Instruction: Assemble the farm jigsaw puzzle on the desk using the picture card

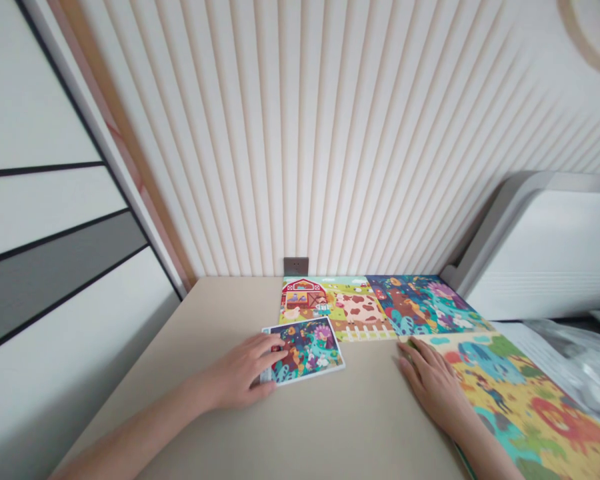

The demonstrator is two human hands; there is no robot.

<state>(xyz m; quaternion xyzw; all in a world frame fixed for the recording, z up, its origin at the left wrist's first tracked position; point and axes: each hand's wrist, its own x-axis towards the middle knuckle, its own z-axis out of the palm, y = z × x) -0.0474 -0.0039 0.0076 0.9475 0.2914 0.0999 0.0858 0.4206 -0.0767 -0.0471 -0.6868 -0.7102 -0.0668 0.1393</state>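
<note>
A person's two bare hands work at a beige counter [340,427] below a ribbed cream wall [330,133]. The left hand [240,373] rests on a small printed picture card [307,350] showing a teal forest scene. The card lies flat, its long axis running across the person's front, with the right end angled slightly away from the person. Its far edge overlaps the near edge of a farm picture panel [330,310] bearing a red barn and a spotted cow. The left grip is narrow, with fingers [265,343] over the card's left end and the thumb near its near-left corner; whether they pinch the card cannot be told. The right hand [430,390] lies well apart from the card, its grip wide and its fingers [410,350] spread on the edge of a yellow picture panel [520,400], which runs toward the lower right corner. A teal forest panel [425,307] adjoins the farm panel. A wall socket plate [296,267] sits at the counter's back edge, and a bed with white bedding [565,353] stands to the right.
</note>
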